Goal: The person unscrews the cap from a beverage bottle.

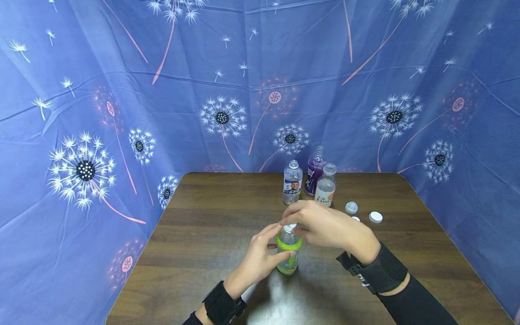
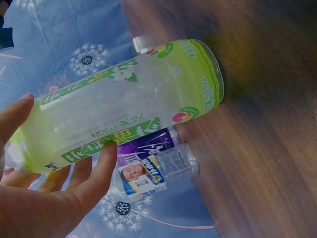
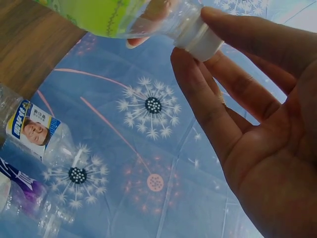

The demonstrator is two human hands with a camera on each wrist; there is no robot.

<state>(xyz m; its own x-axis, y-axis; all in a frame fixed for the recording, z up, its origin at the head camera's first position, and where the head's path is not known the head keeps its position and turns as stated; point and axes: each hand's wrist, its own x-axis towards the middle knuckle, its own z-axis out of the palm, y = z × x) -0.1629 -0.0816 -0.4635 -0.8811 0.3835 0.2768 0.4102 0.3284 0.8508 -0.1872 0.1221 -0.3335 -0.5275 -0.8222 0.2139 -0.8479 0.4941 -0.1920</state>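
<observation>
A clear plastic bottle with a green label stands upright near the middle of the table. My left hand holds it round its upper part, thumb on the near side. In the left wrist view the bottle looks see-through behind its label, with no liquid visible. Over the top, my right hand pinches the white cap at the bottle's neck between thumb and fingers. Whether the cap is fully seated on the thread cannot be told.
Behind the hands stand three uncapped bottles: a clear one with a portrait label, a purple one and a clear one with a pale label. Loose caps, including a white cap and a translucent cap, lie on the wooden table.
</observation>
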